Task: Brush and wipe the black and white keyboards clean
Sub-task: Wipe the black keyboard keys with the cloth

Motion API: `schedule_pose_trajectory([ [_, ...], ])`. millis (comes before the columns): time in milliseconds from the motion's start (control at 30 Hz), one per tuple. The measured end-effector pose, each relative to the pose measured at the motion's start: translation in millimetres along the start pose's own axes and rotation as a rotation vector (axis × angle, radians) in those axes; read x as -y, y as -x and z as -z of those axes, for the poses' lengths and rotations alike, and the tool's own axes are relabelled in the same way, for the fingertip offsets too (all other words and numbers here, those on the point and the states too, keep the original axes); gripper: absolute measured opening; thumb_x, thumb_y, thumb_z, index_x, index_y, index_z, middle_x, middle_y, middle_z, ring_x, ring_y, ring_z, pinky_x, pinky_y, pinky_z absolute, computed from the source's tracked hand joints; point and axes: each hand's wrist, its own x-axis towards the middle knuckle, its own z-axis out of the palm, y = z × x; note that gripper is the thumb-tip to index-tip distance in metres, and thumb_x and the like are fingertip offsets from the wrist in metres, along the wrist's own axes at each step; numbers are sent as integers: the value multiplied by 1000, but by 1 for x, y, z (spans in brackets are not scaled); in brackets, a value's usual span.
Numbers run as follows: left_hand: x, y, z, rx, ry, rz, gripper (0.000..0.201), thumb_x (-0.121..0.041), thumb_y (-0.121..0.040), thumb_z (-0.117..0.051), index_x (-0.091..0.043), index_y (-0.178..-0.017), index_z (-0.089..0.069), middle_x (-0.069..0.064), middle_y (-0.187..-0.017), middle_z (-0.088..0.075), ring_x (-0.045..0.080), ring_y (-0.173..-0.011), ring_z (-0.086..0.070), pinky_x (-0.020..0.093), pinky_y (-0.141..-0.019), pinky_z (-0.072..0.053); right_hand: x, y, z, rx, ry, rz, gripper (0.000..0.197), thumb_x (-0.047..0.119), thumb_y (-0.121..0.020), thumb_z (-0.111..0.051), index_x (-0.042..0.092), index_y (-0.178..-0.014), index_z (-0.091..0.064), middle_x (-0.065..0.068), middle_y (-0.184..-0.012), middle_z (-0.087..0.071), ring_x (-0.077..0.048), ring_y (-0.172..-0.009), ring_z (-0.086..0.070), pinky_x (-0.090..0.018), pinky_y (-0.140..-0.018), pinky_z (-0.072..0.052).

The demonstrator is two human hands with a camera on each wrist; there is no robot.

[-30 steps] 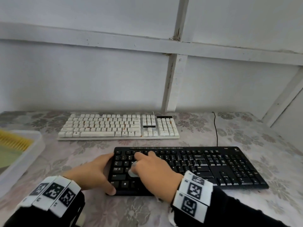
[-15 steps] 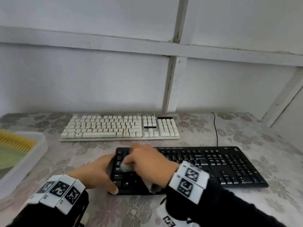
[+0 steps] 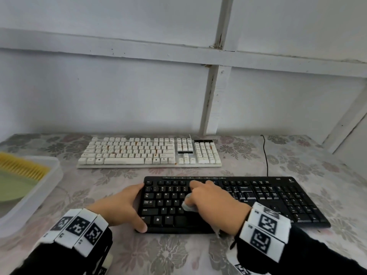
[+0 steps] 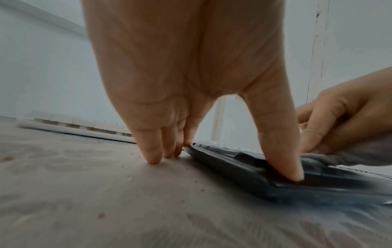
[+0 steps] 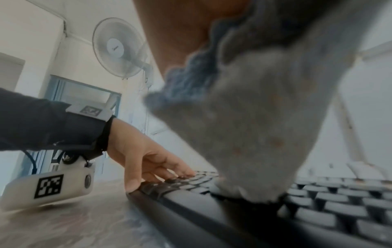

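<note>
The black keyboard (image 3: 278,199) lies near me on the floral tablecloth, with the white keyboard (image 3: 149,153) behind it. My left hand (image 3: 127,205) braces the black keyboard's left end: the thumb (image 4: 282,151) presses its front corner and the straight fingers (image 4: 152,147) touch the table at its edge. My right hand (image 3: 210,199) grips a bunched grey cloth (image 3: 188,205) and presses it on the letter keys left of centre. In the right wrist view the cloth (image 5: 244,134) hangs from the palm onto the keys (image 5: 318,209).
A translucent plastic tray (image 3: 45,187) at the table's left edge holds a yellow brush (image 3: 21,167) and something green. The black keyboard's cable (image 3: 265,153) runs back to the wall. Orange stains mark several white keys.
My right hand swept the cloth left over the black keys, then back right to about the centre-left keys. The left hand stayed on the keyboard's left end.
</note>
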Motion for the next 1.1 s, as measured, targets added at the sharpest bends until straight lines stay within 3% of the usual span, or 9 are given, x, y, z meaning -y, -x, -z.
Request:
schedule_pose_trajectory([
  [67, -3, 0, -1, 0, -12, -6, 95, -14, -50, -86, -40, -124, -32, -19, -126, -41, 11, -126, -40, 36, -110, -34, -9, 2, 3, -2, 16, -56, 43, 11, -90, -50, 15, -55, -25, -1, -77, -28, -21, -68, -28, -24, -53, -18],
  [133, -3, -2, -1, 7, -7, -37, 79, -1, -60, -82, -43, -109, -36, -26, -115, -41, 8, -119, -42, 31, -107, -35, -7, -3, 9, -15, 9, -62, 44, 13, -88, -54, 15, -52, -28, -5, -91, -40, -23, -70, -37, -27, -59, -34],
  [233, -4, -2, -1, 11, 19, -60, 78, 3, -61, -80, -45, -107, -40, -23, -115, -46, 7, -115, -48, 30, -103, -40, 18, -19, 13, -31, -153, 35, 33, 14, -86, -57, 7, -55, -49, -6, -100, -48, -26, -80, -57, -35, -86, -47],
  [300, -2, -4, -1, 19, 57, -72, 77, 6, -59, -80, -44, -103, -41, -16, -117, -53, 8, -113, -53, 28, -97, -46, 41, -36, 5, -53, -207, 117, 19, 17, -85, -58, 4, -73, -65, -8, -98, -47, -31, -86, -56, -37, -83, -47],
  [400, 0, -5, -1, 27, 59, -36, 98, -9, -44, -84, -36, -126, -38, -12, -127, -51, 10, -118, -52, 34, -97, -48, 62, -56, -15, -48, -167, 149, 21, 20, -90, -58, 8, -104, -68, -6, -99, -41, -32, -91, -47, -40, -78, -46],
  [533, 5, -8, 0, 11, -25, -17, 119, -26, -36, -83, -35, -139, -25, -14, -137, -41, 11, -126, -43, 38, -105, -41, 63, -52, -24, -149, -63, 116, 18, 9, -91, -53, -1, -103, -62, -4, -93, -29, -27, -80, -34, -27, -49, -24],
  [700, 12, -8, 1, -7, -38, -9, 134, -36, -28, -86, -33, -145, -21, -17, -137, -39, 8, -126, -42, 36, -108, -37, 36, -31, -22, -155, -125, 11, 36, 11, -90, -50, 1, -59, -35, -4, -83, -30, -25, -66, -35, -25, -48, -18],
  [833, 12, -8, 2, -6, -32, -15, 135, -37, -30, -86, -32, -146, -17, -17, -142, -34, 8, -130, -37, 36, -111, -33, 5, -14, -18, -134, -92, -59, 28, 23, -93, -50, 0, -80, -59, -1, -83, -33, -24, -66, -38, -27, -59, -33],
  [1100, 15, -11, 1, -3, 10, -21, 130, -35, -33, -86, -31, -145, -19, -16, -142, -35, 8, -129, -38, 36, -111, -34, -35, 11, -4, -191, -196, -43, 25, 29, -90, -55, 14, -96, -74, -4, -85, -49, -16, -80, -50, -28, -76, -40],
])
